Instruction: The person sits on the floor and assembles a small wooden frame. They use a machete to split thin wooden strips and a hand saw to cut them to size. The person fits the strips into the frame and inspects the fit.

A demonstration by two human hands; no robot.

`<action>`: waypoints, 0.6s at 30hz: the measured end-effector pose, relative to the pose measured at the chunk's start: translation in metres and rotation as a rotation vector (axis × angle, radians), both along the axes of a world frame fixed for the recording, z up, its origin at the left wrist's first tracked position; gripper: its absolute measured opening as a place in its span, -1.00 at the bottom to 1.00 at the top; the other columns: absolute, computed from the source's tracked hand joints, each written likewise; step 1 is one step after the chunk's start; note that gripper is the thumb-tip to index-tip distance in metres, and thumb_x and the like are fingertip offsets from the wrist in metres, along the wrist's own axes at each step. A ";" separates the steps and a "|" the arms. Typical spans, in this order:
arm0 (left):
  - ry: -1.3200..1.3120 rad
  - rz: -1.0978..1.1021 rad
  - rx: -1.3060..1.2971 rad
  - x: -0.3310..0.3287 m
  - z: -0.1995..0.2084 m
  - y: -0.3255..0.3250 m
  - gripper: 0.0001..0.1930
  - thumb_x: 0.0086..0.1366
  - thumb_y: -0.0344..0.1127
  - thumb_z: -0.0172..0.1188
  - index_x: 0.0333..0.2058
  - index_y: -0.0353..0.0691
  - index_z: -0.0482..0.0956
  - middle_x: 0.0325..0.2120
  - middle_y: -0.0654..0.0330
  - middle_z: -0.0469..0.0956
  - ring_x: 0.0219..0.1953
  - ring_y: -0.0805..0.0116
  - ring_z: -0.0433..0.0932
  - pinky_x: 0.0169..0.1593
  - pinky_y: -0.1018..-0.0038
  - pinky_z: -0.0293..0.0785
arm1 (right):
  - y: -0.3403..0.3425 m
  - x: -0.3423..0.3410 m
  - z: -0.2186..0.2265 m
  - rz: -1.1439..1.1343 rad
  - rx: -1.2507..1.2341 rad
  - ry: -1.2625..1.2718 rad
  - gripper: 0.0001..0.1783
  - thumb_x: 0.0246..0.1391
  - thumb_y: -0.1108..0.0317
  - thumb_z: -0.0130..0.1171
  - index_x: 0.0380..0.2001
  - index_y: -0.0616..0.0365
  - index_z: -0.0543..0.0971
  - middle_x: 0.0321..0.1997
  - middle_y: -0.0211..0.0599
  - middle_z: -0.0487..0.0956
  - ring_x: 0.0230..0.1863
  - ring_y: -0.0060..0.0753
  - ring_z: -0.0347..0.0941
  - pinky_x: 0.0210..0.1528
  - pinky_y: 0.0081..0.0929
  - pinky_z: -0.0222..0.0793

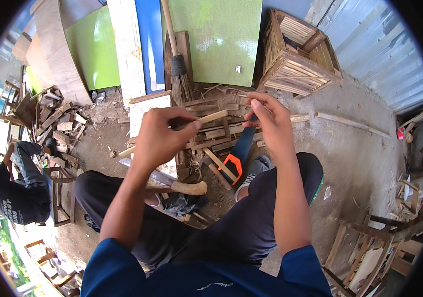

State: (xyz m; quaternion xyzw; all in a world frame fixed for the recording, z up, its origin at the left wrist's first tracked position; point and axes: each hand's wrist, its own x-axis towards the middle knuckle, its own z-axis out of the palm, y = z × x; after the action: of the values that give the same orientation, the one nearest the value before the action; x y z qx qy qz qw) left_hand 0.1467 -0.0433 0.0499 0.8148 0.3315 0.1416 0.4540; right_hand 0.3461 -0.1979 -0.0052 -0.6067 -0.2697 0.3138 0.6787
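Observation:
My left hand is closed, with a short, pale wooden strip pinched between thumb and fingers. The strip points toward my right hand, whose fingers are curled with the thumb near the fingertips. Whatever is between those fingertips, if anything, is too small to make out. Below the hands lies a handsaw with an orange handle, its dark blade running up under my right hand. Beside it is a hammer-like tool with a wooden handle. A machete with a curved wooden handle lies between my knees.
Wood scraps cover the ground ahead. A broom leans against green panels. A slatted wooden crate stands at the far right, wooden frames at the near right. Another person sits at the left near a scrap pile.

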 end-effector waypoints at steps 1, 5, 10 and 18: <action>-0.005 -0.017 0.055 -0.011 -0.006 0.010 -0.79 0.21 -0.32 0.39 -0.27 -0.36 0.77 -0.53 0.13 0.71 -0.50 0.51 0.61 -0.35 0.48 0.51 | 0.005 0.007 -0.015 -0.008 -0.162 -0.043 -0.72 0.39 0.32 0.10 0.03 0.25 0.60 -0.16 -0.31 0.61 -0.28 -0.55 0.52 -0.22 -0.50 0.58; 0.191 0.078 -0.042 -0.041 -0.057 0.049 -0.78 0.17 -0.29 0.40 -0.29 -0.34 0.78 -0.52 0.14 0.72 -0.52 0.52 0.59 -0.38 0.49 0.48 | 0.029 0.019 -0.112 0.004 -0.523 -0.245 -0.69 0.27 0.17 0.26 -0.19 0.25 0.67 -0.31 -0.10 0.70 -0.27 -0.23 0.68 -0.20 -0.29 0.56; 0.197 0.161 -0.226 -0.059 -0.129 0.078 -0.75 0.15 -0.26 0.37 -0.27 -0.33 0.73 -0.52 0.14 0.71 -0.62 0.53 0.48 -0.55 0.53 0.33 | -0.023 -0.028 -0.254 0.015 -1.020 -0.562 -0.65 0.18 0.11 0.32 -0.35 0.24 0.68 -0.29 0.09 0.70 -0.16 0.16 0.64 -0.10 -0.06 0.52; 0.275 0.107 -0.204 -0.072 -0.161 0.094 -0.74 0.10 -0.28 0.33 -0.31 -0.38 0.72 -0.50 0.10 0.73 -0.47 0.43 0.62 -0.35 0.45 0.51 | -0.081 -0.098 -0.352 0.285 -1.050 -0.380 -0.60 0.06 0.24 0.39 -0.08 0.26 0.68 -0.06 0.14 0.67 0.04 0.11 0.61 0.13 -0.14 0.51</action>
State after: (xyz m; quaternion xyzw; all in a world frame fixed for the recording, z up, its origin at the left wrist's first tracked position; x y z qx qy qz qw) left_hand 0.0746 0.0506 -0.1111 0.7575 0.4460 0.0183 0.4763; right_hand 0.2486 -0.2794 -0.3569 -0.8658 -0.2741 0.3794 0.1771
